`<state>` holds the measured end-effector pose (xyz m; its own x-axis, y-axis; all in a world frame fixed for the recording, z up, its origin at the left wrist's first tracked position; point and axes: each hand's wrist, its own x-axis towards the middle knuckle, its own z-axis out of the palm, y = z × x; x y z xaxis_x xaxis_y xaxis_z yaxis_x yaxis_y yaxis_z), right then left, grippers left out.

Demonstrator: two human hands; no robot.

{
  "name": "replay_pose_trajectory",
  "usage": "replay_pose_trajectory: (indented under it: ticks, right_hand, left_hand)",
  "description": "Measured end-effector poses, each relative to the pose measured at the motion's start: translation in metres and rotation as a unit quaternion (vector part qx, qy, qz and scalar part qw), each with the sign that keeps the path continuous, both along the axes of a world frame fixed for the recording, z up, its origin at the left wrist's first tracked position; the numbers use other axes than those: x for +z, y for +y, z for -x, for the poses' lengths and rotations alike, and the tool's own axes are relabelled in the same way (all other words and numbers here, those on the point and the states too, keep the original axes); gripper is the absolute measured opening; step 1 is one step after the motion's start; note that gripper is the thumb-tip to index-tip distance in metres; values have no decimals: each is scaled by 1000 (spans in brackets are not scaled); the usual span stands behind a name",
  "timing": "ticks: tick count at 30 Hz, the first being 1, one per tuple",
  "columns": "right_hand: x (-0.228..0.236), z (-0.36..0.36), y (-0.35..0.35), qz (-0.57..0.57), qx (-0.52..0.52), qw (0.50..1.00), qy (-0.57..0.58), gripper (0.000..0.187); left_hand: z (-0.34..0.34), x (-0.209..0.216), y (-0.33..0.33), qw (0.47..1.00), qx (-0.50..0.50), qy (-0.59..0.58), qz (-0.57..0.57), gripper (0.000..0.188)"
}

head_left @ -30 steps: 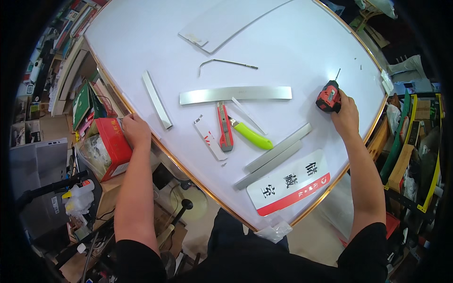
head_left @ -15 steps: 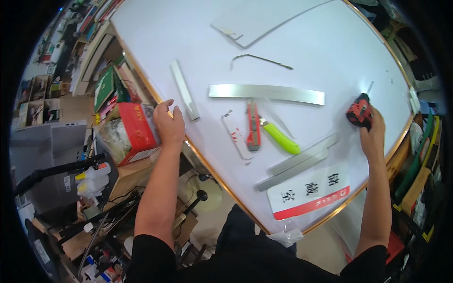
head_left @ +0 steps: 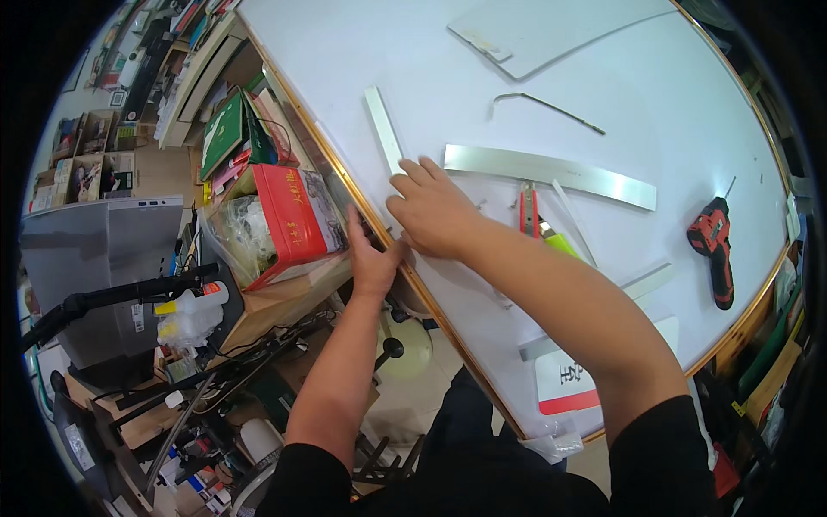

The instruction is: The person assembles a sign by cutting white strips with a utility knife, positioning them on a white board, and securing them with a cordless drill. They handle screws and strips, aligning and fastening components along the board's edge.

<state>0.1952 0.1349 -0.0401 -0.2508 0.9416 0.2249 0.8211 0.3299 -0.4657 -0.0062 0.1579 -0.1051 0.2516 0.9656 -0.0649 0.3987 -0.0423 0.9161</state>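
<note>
reaching over the counter (head_left: 332, 73), the person has the right hand (head_left: 438, 211) curled by the near end of a short metal bar (head_left: 382, 125) on the left; i cannot tell whether that grip holds anything. the left hand (head_left: 374, 269), open, sits at the gold trim (head_left: 339, 177). i'd keep both hands low and close, without nudging the bar.

I'm holding the right hand (head_left: 435, 211) over the white table (head_left: 345, 43) from my end, fingertips sitting right by the near end of a short silver bar (head_left: 382, 121), can't tell if they're gripping. My left hand (head_left: 375, 263) is resting at the gold trim (head_left: 422, 289), thumb and fingers spread. Red drill (head_left: 713, 241)'s lying off right, and my right forearm (head_left: 560, 284) is partly blocking a red cutter (head_left: 528, 211) lol.
</note>
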Motion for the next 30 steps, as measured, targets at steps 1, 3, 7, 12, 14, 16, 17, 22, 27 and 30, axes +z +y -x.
replay_pose_trajectory:
  ticks: [1,3,7,12,14,16,17,22,27,30]
  right_hand:
    - [-2,5,18,24,18,999,-43,35]
    - [-6,11,46,48,65,994,-76,44]
    - [-13,8,71,108,156,977,-98,58]
    - [-19,0,74,83,172,979,-68,61]
    - [-20,0,73,80,177,980,-54,60]
    - [-22,0,72,77,178,980,-46,58]
    - [-23,-1,70,69,179,981,-38,58]
    - [-29,0,66,47,185,981,-26,54]
    - [-30,1,65,42,184,981,-31,49]
    - [-29,-1,65,36,197,979,-45,47]
  left_hand:
    - [0,0,0,1000,6,2,-3,104]
    - [0,0,0,1000,16,6,-9,104]
    - [0,-2,-2,998,18,-52,22,97]
    - [-2,1,-1,1000,23,-16,1,92]
    - [-3,2,0,1000,14,-12,-3,91]
    - [-3,3,0,1000,12,-18,-6,91]
    - [-3,3,0,1000,12,-20,1,91]
    - [-5,4,-3,999,33,1,13,91]
    - [-8,4,-3,999,40,-12,1,91]
    - [-9,3,-3,999,39,3,-13,91]
